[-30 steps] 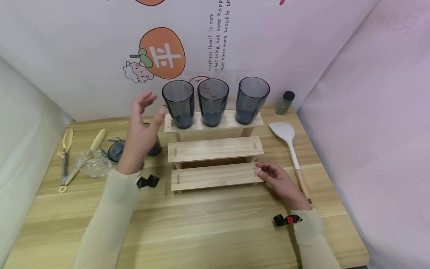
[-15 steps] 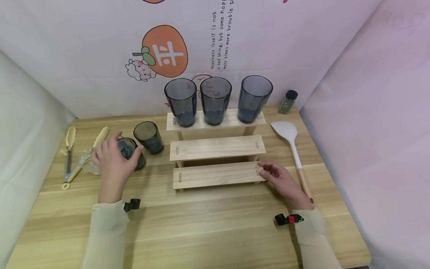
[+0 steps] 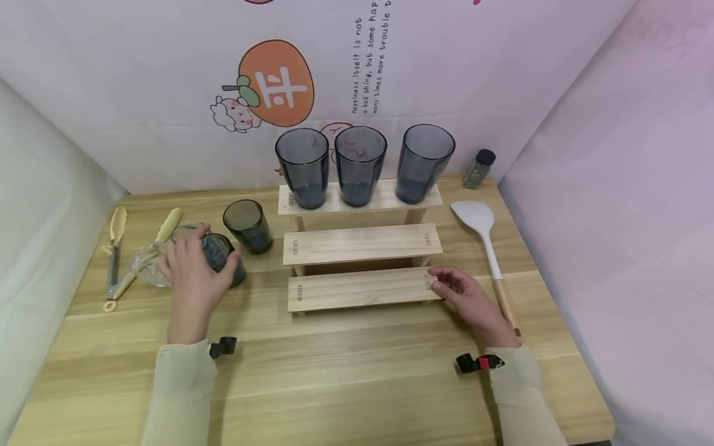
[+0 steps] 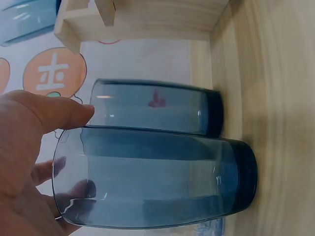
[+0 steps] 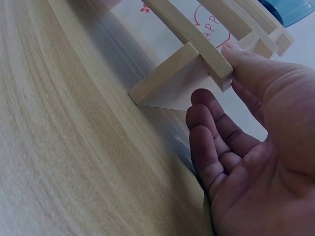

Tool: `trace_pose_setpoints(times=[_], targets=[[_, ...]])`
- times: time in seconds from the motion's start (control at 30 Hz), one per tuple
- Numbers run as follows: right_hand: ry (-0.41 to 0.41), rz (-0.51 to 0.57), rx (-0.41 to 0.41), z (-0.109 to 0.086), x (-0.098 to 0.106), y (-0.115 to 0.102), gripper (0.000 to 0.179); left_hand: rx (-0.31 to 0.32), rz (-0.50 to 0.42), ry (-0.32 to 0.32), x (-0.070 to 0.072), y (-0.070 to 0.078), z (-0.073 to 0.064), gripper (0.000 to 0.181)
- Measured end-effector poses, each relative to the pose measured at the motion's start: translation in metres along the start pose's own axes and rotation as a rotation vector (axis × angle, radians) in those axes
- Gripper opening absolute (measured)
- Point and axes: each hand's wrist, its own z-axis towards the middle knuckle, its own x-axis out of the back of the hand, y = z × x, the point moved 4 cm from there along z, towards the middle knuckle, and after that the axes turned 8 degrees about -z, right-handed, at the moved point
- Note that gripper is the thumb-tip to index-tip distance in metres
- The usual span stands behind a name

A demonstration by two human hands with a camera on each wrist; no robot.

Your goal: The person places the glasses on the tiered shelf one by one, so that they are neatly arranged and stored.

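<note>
Well out from the left fingers, at the far left, I have a pair of tongs (image 3: 113, 266) lying on the surface (image 3: 334, 378), one arm seeming to cross a clear item (image 3: 154, 275) I can't make out. Next comes my left hand (image 3: 192, 275), thumb and fingers curved round the mouth of a smoky blue glass (image 4: 157, 177), which I read as a grip. It is upright within those fingers; whether its base touches the surface or hangs just above, I can't tell. A second glass (image 3: 249, 228) stands just past the thumb, on the far side. Well to the right of those fingers is the three-tier rack (image 3: 362, 244), with three glasses (image 3: 359, 176) upright on the top tier. At the right end of its lowest tier my right hand (image 3: 471, 303) pinches the board between thumb and index finger, the other fingers loosely curled below. Right of them lies a white spatula (image 3: 488, 251), with a small jar (image 3: 478, 171) farther off behind.

I take the step in hand to be fetching a glass for the rack, the right fingers steadying it. The next move, I judge, calls for a straight lift clear of the second glass, then a level carry.
</note>
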Motion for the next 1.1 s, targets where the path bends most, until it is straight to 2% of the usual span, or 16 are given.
trace_pose_setpoints(times=[0.13,0.2,0.27,0.33,0.5,0.63,0.73,0.9,1.1], targets=[[-0.002,0.002,-0.001,0.0,0.0,0.0,0.037,-0.058,-0.062,0.018,0.001,0.003,-0.017,0.071],[-0.001,0.004,-0.005,-0.001,0.0,0.001,0.037,-0.092,-0.115,0.035,0.002,0.004,-0.024,0.072],[0.003,0.002,-0.005,-0.001,0.001,0.001,0.037,-0.098,-0.189,0.057,0.001,0.004,-0.03,0.075],[0.007,0.002,-0.007,-0.001,0.001,0.002,0.037,-0.058,-0.273,0.089,0.0,0.001,-0.036,0.081],[0.009,0.003,-0.013,-0.001,0.001,0.001,0.038,0.115,-0.475,0.186,-0.011,-0.009,-0.051,0.097],[0.011,0.009,-0.03,0.0,-0.001,0.0,0.038,0.192,-0.627,0.224,-0.021,-0.016,-0.058,0.102],[0.008,0.003,-0.027,0.0,-0.001,0.001,0.038,0.206,-0.703,0.258,-0.025,-0.018,-0.059,0.097],[0.004,0.004,-0.021,0.0,-0.001,0.001,0.038,0.178,-0.731,0.292,-0.027,-0.018,-0.059,0.084],[0.0,0.0,-0.009,0.0,0.0,0.001,0.038,0.172,-0.772,0.202,-0.029,-0.019,-0.063,0.081]])
